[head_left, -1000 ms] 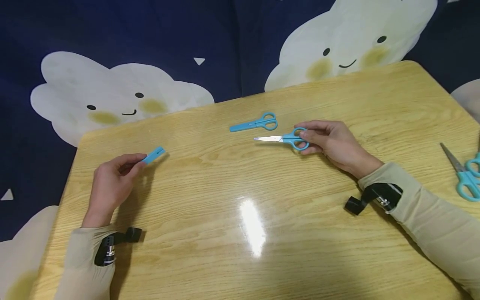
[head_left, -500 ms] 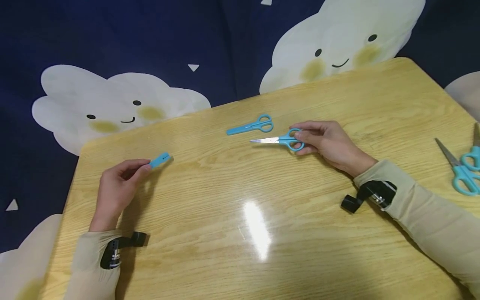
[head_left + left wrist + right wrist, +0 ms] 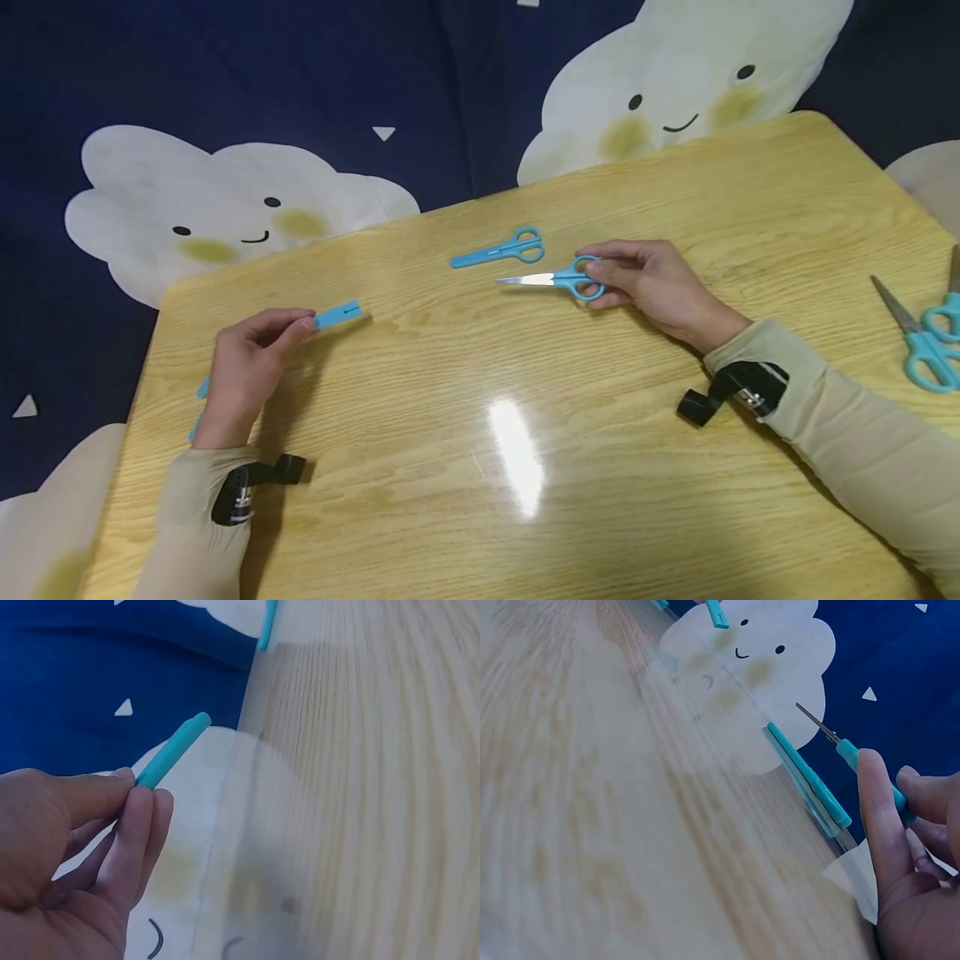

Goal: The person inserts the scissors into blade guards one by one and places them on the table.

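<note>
Probably to stay clear of the bare blades [image 3: 525, 280], my right hand [image 3: 656, 287] pinches blue scissors [image 3: 562, 281] by the handle [image 3: 572, 278], near the sheathed scissors [image 3: 497, 249]; well apart, my left hand [image 3: 251, 367] pinches a blade cover [image 3: 337, 316], slotted end [image 3: 350, 311] outward.

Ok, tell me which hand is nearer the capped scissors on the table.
Right. The right hand is close by, just right of the capped scissors; the left hand is much farther off, to their left.

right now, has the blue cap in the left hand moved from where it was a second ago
Yes: in the head view, the blue cap in the left hand has moved right, closer to the sheathed scissors.
</note>
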### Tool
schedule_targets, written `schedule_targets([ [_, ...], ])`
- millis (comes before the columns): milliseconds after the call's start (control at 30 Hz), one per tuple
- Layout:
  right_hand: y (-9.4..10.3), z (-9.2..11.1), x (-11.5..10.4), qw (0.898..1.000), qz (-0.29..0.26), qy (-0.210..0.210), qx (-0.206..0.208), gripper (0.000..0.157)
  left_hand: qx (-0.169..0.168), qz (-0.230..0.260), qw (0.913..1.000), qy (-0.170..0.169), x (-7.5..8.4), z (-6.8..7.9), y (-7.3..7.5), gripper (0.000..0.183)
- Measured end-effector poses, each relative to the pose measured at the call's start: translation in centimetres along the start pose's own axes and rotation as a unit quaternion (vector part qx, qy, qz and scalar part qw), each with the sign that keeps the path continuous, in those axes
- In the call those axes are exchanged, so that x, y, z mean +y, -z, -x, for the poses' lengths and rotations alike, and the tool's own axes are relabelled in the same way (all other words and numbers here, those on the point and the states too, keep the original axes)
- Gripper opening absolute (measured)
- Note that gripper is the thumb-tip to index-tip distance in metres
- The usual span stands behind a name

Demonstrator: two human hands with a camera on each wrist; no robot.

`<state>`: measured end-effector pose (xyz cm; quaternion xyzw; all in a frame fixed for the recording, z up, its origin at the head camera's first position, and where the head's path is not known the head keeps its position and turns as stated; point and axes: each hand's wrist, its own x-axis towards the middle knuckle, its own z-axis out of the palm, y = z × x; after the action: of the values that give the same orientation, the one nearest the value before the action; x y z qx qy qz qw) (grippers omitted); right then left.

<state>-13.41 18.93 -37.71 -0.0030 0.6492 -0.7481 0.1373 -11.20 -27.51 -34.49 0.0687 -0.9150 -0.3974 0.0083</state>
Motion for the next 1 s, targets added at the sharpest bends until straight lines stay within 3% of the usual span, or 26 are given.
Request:
schedule_targets([
  [367,-0.2,-0.1,-0.1,1.0,0.007,-0.005,-0.002,0.05,-0.045,0.079,0.9958,0.013,1.4,-0.1,-1.4,0.039],
  [700,-0.1,-0.1,-0.1,1.0,-0.001,-0.002,-0.005,0.052,-0.084,0.107,0.9906,0.001,2.8,0.0,-2.5,0.039],
  [1000,0.0,-0.1,-0.1,1.0,0.011,-0.008,-0.003,0.052,-0.094,0.139,0.9859,0.0,3.7,0.2,-3.2,0.037],
])
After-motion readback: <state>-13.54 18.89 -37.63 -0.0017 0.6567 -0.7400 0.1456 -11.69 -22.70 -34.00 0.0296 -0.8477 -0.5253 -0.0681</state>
